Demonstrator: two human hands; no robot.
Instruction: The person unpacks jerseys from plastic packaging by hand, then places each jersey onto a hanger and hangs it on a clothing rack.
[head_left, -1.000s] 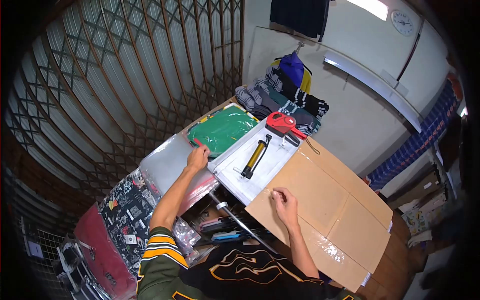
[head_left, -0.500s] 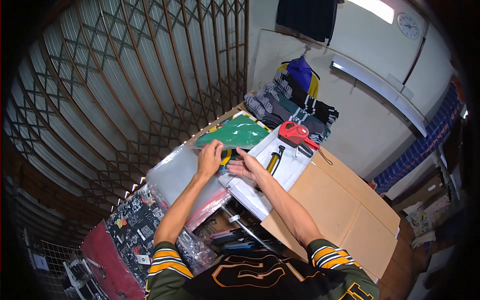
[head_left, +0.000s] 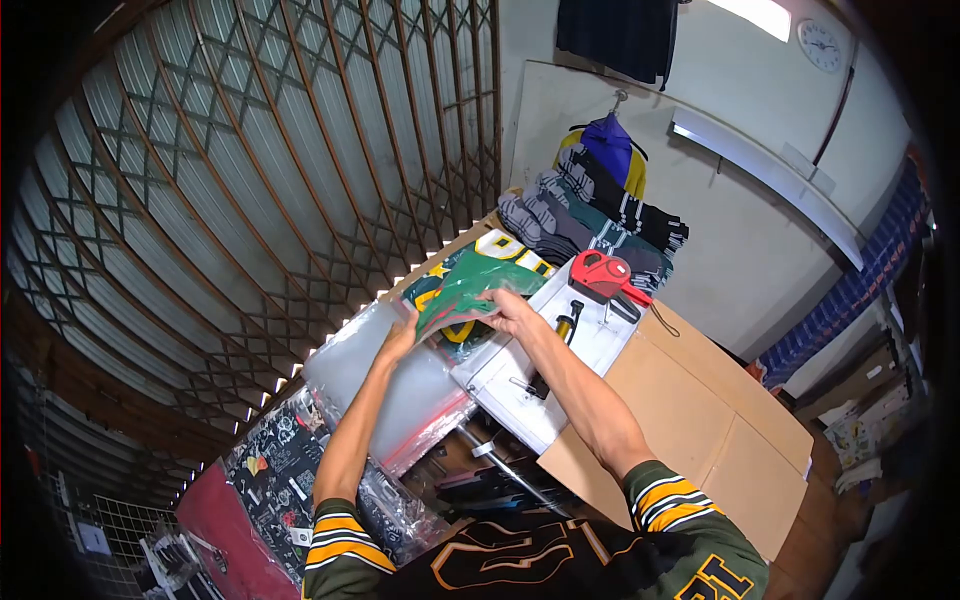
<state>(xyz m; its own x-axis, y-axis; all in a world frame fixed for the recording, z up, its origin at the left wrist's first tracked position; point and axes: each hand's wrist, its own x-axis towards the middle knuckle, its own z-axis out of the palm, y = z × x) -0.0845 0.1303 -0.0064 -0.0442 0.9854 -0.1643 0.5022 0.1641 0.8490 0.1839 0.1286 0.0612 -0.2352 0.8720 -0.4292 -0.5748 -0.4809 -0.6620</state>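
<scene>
My left hand (head_left: 402, 338) pinches the near left edge of a green garment in a clear plastic bag (head_left: 480, 282). On the other side, my right hand (head_left: 508, 312) grips the bag's near right edge, its fingers curled around it. The plastic shines and sags in folds between both hands. Beneath it lies a dark green garment with yellow and white print (head_left: 460, 335), partly covered. Left and nearer to me, a stack of clear plastic bags (head_left: 385, 375) with a red strip along the edge lies flat.
A red label gun (head_left: 603, 273) and a yellow-and-black tool (head_left: 567, 322) rest on a white box (head_left: 550, 415). Brown cardboard (head_left: 670, 385) extends to the right. Folded garments (head_left: 600, 215) are piled at the back. A folding metal gate (head_left: 330, 150) borders the left side.
The near edge of the bagged green garment is raised and bunched. My right hand, open before, has closed on it. My left hand has shifted slightly left and down.
</scene>
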